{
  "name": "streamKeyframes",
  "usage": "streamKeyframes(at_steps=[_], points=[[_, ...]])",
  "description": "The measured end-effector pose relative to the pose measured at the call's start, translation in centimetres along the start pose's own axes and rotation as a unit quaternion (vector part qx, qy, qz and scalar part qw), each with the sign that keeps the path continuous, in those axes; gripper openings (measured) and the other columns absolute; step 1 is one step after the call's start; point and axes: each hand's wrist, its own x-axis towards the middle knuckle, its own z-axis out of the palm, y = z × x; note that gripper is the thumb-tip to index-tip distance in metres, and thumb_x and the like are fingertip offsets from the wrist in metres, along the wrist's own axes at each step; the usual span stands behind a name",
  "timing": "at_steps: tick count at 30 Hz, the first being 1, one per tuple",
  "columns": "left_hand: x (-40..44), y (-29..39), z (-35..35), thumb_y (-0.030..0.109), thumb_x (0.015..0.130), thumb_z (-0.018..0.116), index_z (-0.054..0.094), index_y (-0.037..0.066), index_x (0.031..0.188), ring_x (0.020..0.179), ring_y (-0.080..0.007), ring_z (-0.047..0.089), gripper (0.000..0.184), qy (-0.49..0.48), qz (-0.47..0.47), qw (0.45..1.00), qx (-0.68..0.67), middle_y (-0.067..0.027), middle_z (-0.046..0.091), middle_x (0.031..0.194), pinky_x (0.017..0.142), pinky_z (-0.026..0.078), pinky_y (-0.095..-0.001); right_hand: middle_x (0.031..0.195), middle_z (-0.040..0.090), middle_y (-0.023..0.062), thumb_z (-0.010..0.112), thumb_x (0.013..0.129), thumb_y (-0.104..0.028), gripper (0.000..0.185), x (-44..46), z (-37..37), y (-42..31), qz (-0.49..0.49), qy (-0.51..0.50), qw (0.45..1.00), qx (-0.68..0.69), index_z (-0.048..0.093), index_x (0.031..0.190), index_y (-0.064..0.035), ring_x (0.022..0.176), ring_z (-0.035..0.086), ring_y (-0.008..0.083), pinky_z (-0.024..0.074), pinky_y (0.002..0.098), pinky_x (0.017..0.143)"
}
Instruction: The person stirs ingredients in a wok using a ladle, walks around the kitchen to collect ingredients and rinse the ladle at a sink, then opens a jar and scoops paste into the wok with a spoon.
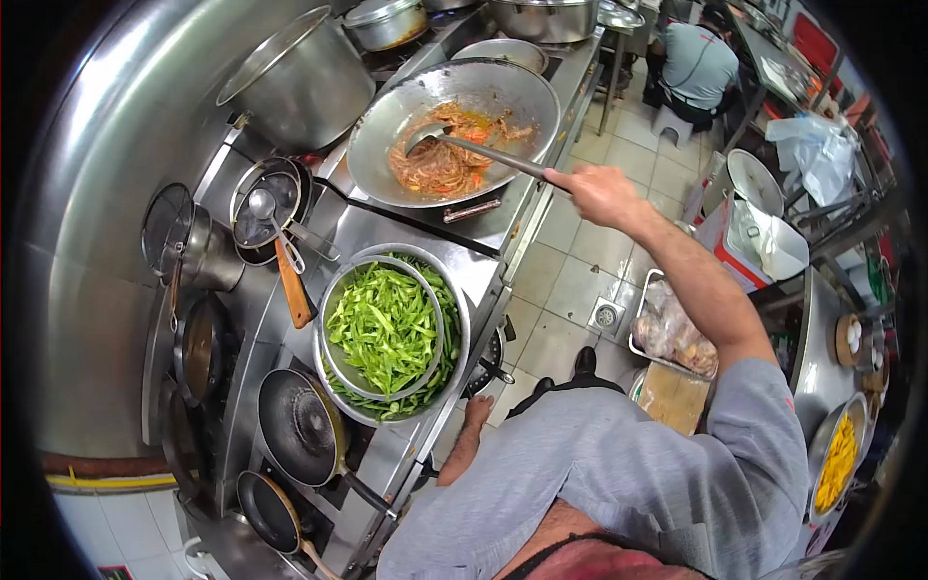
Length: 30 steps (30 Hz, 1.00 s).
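Note:
My right hand (601, 196) is closed around the handle end of a long metal ladle (493, 155). The ladle's bowl rests in reddish-orange, oily shredded food (445, 166) inside a large wok (372, 145) on the stove. My left hand (478, 414) hangs low beside the counter's front edge, its fingers too small and partly hidden to make out. Nearest to it on the counter is a wide metal basin (462, 362) of green vegetables, with a smaller metal bowl of sliced green vegetables (382, 329) set in it.
Frying pans (295, 425) and a large pot (300, 92) stand along the stove. A wooden-handled utensil (293, 290) lies near the basin. On the right are a tray of bagged food (670, 324) and a bowl of yellow pieces (837, 464). Another person (698, 66) sits farther back.

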Motion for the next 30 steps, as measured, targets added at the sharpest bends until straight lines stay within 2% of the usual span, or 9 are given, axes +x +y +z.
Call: streamKeyframes(at_steps=[3, 4, 7, 8, 10, 11, 14, 18, 30], points=[[-1.3, 0.8, 0.3, 0.03, 0.08, 0.061, 0.059, 0.001, 0.097, 0.06, -0.0123, 0.055, 0.034, -0.034, -0.014, 0.999, -0.025, -0.004, 0.058, 0.072, 0.045, 0.041, -0.0288, 0.082, 0.059, 0.0131, 0.046, 0.083, -0.006, 0.039, -5.4, -3.0, -1.3, 0.02, 0.008, 1.0, -0.021, 0.052, 0.121, -0.0156, 0.076, 0.062, 0.0283, 0.0503, 0.0402, 0.058], [-1.8, 0.8, 0.7, 0.032, 0.075, 0.062, 0.054, 0.001, 0.059, 0.052, -0.0224, 0.052, 0.036, -0.003, 0.026, 0.999, -0.038, -0.0126, 0.052, 0.054, 0.052, 0.042, -0.0384, 0.082, 0.059, 0.0131, 0.046, 0.083, -0.006, 0.039, -6.1, -2.9, -1.8, 0.029, 0.009, 0.999, -0.025, 0.052, 0.121, -0.0156, 0.076, 0.062, 0.0283, 0.0503, 0.0402, 0.058], [-1.2, 0.6, 0.5, 0.031, 0.075, 0.061, 0.054, 0.001, 0.059, 0.054, -0.0227, 0.053, 0.034, -0.081, 0.04, 0.99, 0.112, -0.014, 0.054, 0.057, 0.052, 0.041, -0.0393, 0.077, 0.058, 0.0144, 0.046, 0.086, -0.01, 0.029, -5.9, -1.4, -3.2, 0.036, 0.005, 0.999, 0.003, 0.054, 0.114, -0.0122, 0.071, 0.062, 0.0283, 0.0496, 0.0405, 0.054], [2.2, -3.3, 0.7, 0.026, 0.077, 0.059, 0.057, 0.002, 0.066, 0.055, -0.0229, 0.053, 0.026, -0.089, 0.326, 0.896, 0.287, -0.0155, 0.055, 0.061, 0.052, 0.042, -0.0392, 0.076, 0.058, 0.0148, 0.045, 0.087, -0.011, 0.026, -4.7, -0.3, -3.2, 0.047, -0.001, 0.998, 0.031, 0.055, 0.111, -0.0111, 0.069, 0.062, 0.0285, 0.0494, 0.0403, 0.053], [2.8, -2.1, 0.4, 0.026, 0.078, 0.059, 0.057, 0.003, 0.069, 0.054, -0.0218, 0.053, 0.025, -0.129, 0.356, 0.863, 0.335, -0.0139, 0.055, 0.062, 0.049, 0.042, -0.0381, 0.081, 0.059, 0.0127, 0.05, 0.084, -0.016, 0.025, -1.3, 3.1, -2.0, 0.119, -0.014, 0.983, 0.138, 0.055, 0.109, -0.0107, 0.077, 0.062, 0.0291, 0.0507, 0.0417, 0.061], [3.5, -0.8, 0.4, 0.025, 0.08, 0.058, 0.057, 0.003, 0.072, 0.053, -0.0207, 0.053, 0.023, -0.146, 0.372, 0.841, 0.365, -0.0123, 0.055, 0.062, 0.047, 0.041, -0.0369, 0.087, 0.059, 0.014, 0.042, 0.091, -0.022, 0.03, -1.7, 4.1, -1.5, 0.004, 0.064, 0.998, -0.001, 0.052, 0.119, -0.0215, 0.08, 0.062, 0.0295, 0.0501, 0.0421, 0.061], [2.5, 5.6, 0.6, 0.025, 0.082, 0.057, 0.056, 0.004, 0.074, 0.049, -0.0166, 0.05, 0.023, -0.24, 0.214, 0.903, 0.284, -0.0073, 0.053, 0.059, 0.041, 0.038, -0.0324, 0.1, 0.052, 0.0129, 0.057, 0.078, -0.027, 0.045, -6.2, 0.6, -2.5, 0.005, 0.216, 0.976, 0.036, 0.049, 0.122, -0.0247, 0.093, 0.055, 0.0302, 0.0432, 0.0464, 0.075], [-2.9, 13.9, 4.1, 0.023, 0.085, 0.057, 0.058, 0.001, 0.078, 0.042, -0.0121, 0.047, 0.024, -0.244, 0.073, 0.946, 0.199, -0.0027, 0.05, 0.055, 0.037, 0.034, -0.0268, 0.105, 0.049, 0.0105, 0.066, 0.078, -0.025, 0.055, -18.9, -0.9, -0.9, 0.158, 0.203, 0.947, 0.194, 0.044, 0.128, -0.0194, 0.101, 0.049, 0.0253, 0.0324, 0.0417, 0.085], [-4.3, 18.7, 22.4, 0.024, 0.084, 0.062, 0.051, -0.003, 0.114, 0.064, -0.0114, 0.053, 0.042, -0.34, 0.133, 0.893, 0.264, -0.0051, 0.059, 0.084, 0.048, 0.04, -0.024, 0.087, 0.056, 0.0106, 0.064, 0.077, -0.012, 0.041, -66.1, 1.8, -6.0, 0.656, 0.384, 0.64, 0.108, 0.055, 0.116, -0.0069, 0.079, 0.057, 0.0221, 0.0476, 0.0316, 0.072]])
